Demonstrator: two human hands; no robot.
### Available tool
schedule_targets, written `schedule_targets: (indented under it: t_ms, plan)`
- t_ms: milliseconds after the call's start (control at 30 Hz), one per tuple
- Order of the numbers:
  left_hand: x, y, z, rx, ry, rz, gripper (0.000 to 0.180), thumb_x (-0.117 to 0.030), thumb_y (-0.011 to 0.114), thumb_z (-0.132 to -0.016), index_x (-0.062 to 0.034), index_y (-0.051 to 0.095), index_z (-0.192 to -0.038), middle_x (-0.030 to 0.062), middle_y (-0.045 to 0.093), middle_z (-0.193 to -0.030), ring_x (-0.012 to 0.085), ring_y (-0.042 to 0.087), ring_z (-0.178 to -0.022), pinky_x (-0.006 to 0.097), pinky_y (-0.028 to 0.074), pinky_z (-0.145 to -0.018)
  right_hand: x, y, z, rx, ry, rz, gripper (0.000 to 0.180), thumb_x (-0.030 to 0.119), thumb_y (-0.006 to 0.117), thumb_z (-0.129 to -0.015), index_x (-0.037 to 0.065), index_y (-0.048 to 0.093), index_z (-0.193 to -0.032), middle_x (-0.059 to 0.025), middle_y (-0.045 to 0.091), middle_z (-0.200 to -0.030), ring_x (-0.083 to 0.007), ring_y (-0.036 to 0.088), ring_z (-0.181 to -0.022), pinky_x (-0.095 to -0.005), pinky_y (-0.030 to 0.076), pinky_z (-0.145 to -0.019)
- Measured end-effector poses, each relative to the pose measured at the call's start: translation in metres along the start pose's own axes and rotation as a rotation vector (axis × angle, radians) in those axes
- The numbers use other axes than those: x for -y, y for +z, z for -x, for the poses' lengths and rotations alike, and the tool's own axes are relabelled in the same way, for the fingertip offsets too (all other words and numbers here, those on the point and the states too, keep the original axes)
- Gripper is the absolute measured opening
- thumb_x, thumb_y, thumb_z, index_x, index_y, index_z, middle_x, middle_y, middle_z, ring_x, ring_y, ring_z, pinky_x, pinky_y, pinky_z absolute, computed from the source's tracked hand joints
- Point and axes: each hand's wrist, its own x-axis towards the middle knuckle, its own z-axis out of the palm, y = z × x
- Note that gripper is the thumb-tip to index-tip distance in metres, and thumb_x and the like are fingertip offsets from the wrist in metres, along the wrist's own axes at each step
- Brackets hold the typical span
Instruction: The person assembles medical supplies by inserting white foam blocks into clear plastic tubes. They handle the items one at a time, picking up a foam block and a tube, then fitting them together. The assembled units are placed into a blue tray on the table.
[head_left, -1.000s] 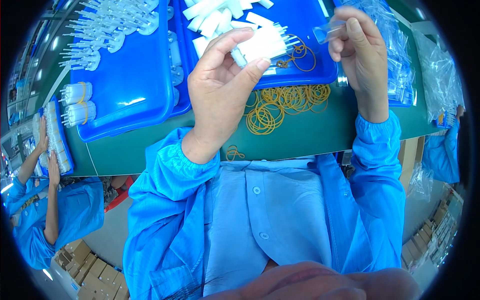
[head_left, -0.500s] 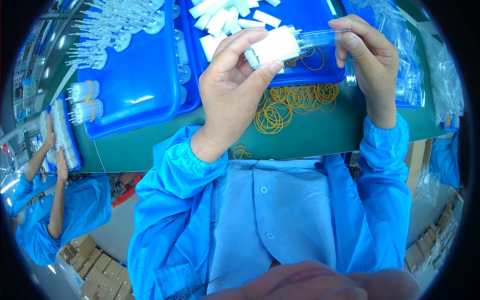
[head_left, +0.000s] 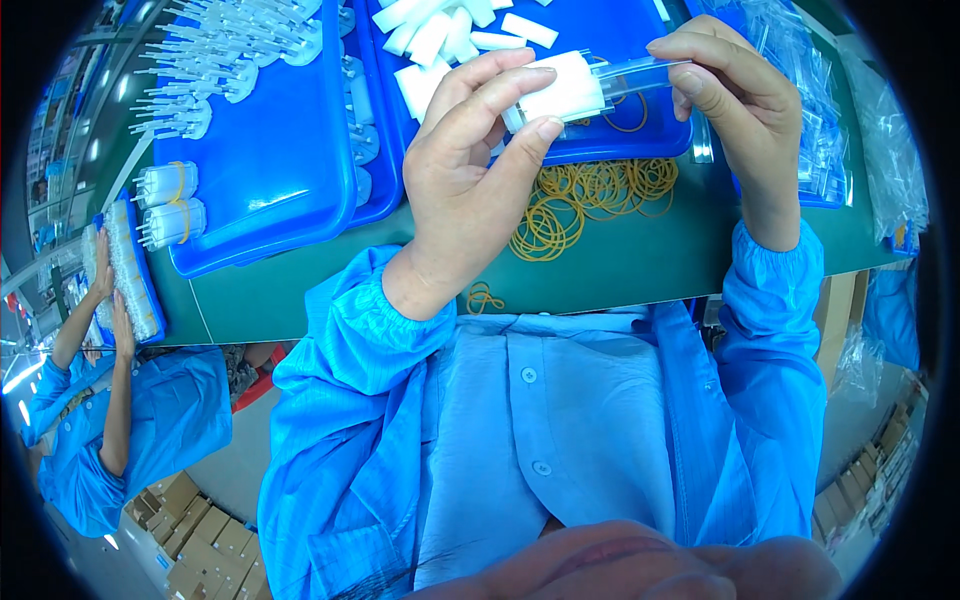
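So the left hand (head_left: 465, 165) is pinching a white block (head_left: 568, 90) between thumb and fingers, over the near part of a blue plastic tray (head_left: 640, 151). The right hand (head_left: 738, 110) is holding a clear plastic strip (head_left: 635, 74) by its outer end, and the other end's meeting the block's right side. Yellowish rubber bands (head_left: 605, 187) are lying in front on the green worktop (head_left: 610, 270).

The left hand (head_left: 462, 185) holds a white block (head_left: 565, 88); the right hand (head_left: 738, 105) pinches a clear strip (head_left: 637, 72) that reaches the block's right end. Loose yellow rubber bands (head_left: 548, 225) lie on the green desk (head_left: 625, 265), just beside a blue tray (head_left: 625, 149).
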Motion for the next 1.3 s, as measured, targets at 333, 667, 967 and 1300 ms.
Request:
schedule_targets:
  t_ms: [333, 667, 967, 1300]
  plan:
    - [0.000, 0.003, 0.001, -0.030, 0.001, 0.070, 0.041, 0.011, 0.065, -0.083, 0.0040, 0.059, -0.123, 0.0104, 0.046, -0.125, 0.0205, 0.051, -0.118, 0.032, 0.051, -0.095, 0.010, 0.010, -0.006, -0.164, 0.169, -0.192, 0.014, 0.005, 0.061, -0.091, -0.006, 0.069, -0.095, -0.0096, 0.062, -0.084, -0.0113, 0.057, -0.063, -0.0221, 0.046, -0.056]
    - [-0.001, 0.005, 0.002, -0.073, -0.034, 0.052, 0.041, 0.010, 0.067, -0.083, 0.0040, 0.059, -0.123, 0.0080, 0.043, -0.125, 0.0190, 0.052, -0.115, 0.031, 0.052, -0.093, -0.009, 0.005, 0.002, -0.013, 0.076, -0.210, 0.024, 0.013, 0.058, -0.096, -0.003, 0.067, -0.111, -0.0053, 0.057, -0.078, -0.0106, 0.055, -0.064, -0.0221, 0.044, -0.056]
    - [-0.001, 0.005, 0.002, -0.089, -0.055, -0.027, 0.032, 0.008, 0.070, -0.082, 0.0037, 0.064, -0.114, 0.0080, 0.049, -0.119, 0.0174, 0.053, -0.112, 0.028, 0.050, -0.088, -0.012, 0.004, 0.004, -0.084, 0.098, -0.248, 0.027, 0.014, 0.058, -0.097, -0.004, 0.065, -0.116, -0.0055, 0.059, -0.077, -0.0111, 0.056, -0.067, -0.0237, 0.046, -0.059]
    - [0.001, 0.005, 0.001, -0.130, -0.061, 0.059, 0.030, 0.004, 0.071, -0.083, 0.0028, 0.065, -0.112, 0.0083, 0.051, -0.118, 0.0172, 0.053, -0.111, 0.029, 0.045, -0.094, -0.004, 0.006, -0.001, -0.047, 0.051, 0.004, 0.021, 0.009, 0.059, -0.094, -0.003, 0.068, -0.109, -0.0076, 0.060, -0.087, -0.0116, 0.057, -0.069, -0.0234, 0.046, -0.061]
